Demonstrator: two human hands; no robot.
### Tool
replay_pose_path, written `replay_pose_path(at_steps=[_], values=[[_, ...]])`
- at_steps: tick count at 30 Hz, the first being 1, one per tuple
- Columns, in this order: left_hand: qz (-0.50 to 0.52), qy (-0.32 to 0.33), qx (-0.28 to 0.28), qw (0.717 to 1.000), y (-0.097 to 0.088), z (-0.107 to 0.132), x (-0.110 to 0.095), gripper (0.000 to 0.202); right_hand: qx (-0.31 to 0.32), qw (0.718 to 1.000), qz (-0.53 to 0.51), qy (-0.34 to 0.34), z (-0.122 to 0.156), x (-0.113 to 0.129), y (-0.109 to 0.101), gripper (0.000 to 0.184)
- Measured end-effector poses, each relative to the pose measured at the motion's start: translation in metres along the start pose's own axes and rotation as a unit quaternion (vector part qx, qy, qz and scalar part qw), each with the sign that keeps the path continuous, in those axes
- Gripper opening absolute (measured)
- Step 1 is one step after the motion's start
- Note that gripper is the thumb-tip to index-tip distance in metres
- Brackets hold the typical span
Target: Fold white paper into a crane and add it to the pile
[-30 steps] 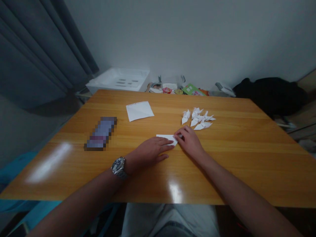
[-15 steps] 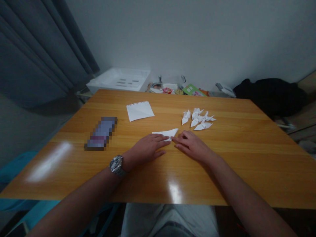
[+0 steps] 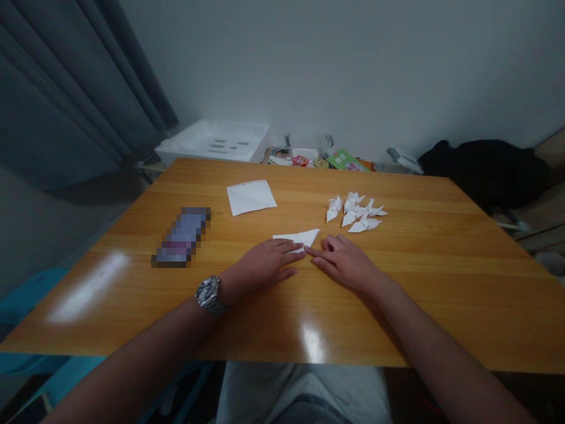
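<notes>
A folded piece of white paper (image 3: 310,237) lies on the wooden table in front of me. My left hand (image 3: 267,262), with a metal watch (image 3: 209,293) at its wrist, rests flat with fingers stretched over the paper's near part, pressing it down. My right hand (image 3: 342,259) is on the other side, its index finger extended to the paper's near edge beside my left fingertips; its other fingers are partly curled and nothing shows in them. The part of the paper under my left fingers is hidden. Beyond my right hand sit several folded white paper figures (image 3: 355,213).
A sheet of paper (image 3: 251,198) with a perforated edge lies farther back. At the left is a pixelated phone-like object (image 3: 183,237). Behind the table (image 3: 309,312) stand a white foam tray (image 3: 212,144), a green packet (image 3: 346,160) and a black cloth heap (image 3: 485,168).
My right index finger has straightened and shifted slightly left along the paper's near edge. My left hand stays in place on the paper.
</notes>
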State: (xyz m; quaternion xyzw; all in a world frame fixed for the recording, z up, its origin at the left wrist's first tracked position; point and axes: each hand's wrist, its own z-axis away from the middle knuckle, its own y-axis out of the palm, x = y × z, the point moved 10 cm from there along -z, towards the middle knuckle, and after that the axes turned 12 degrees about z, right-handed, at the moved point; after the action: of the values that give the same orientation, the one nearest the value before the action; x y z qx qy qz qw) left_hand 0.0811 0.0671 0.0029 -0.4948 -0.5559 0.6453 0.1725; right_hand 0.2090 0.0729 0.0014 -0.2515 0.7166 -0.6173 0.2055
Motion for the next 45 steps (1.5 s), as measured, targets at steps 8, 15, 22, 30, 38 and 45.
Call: replay_pose_path(at_steps=[8, 15, 22, 30, 38, 45], values=[[0.002, -0.006, 0.001, 1.000, 0.001, 0.001, 0.003, 0.047, -0.014, 0.996, 0.045, 0.072, 0.001, -0.026, 0.003, 0.042], [-0.003, -0.009, -0.003, 1.000, 0.002, 0.000, 0.002, 0.048, -0.031, 0.991, 0.070, 0.112, -0.002, -0.037, 0.006, 0.044], [0.004, -0.010, 0.002, 1.000, 0.001, 0.002, 0.001, 0.047, -0.053, 0.986, 0.063, 0.147, -0.002, -0.055, 0.005, 0.045], [0.002, -0.010, -0.001, 1.000, 0.002, 0.002, 0.000, 0.047, -0.071, 0.987, 0.021, 0.145, 0.004, -0.054, -0.004, 0.050], [-0.002, -0.008, -0.003, 1.000, 0.000, 0.002, -0.001, 0.047, -0.028, 0.997, -0.056, -0.035, 0.000, -0.003, 0.003, 0.048], [0.011, 0.016, 0.026, 0.999, -0.003, 0.003, -0.005, 0.048, 0.027, 0.998, -0.045, -0.040, 0.005, -0.002, 0.015, 0.063]])
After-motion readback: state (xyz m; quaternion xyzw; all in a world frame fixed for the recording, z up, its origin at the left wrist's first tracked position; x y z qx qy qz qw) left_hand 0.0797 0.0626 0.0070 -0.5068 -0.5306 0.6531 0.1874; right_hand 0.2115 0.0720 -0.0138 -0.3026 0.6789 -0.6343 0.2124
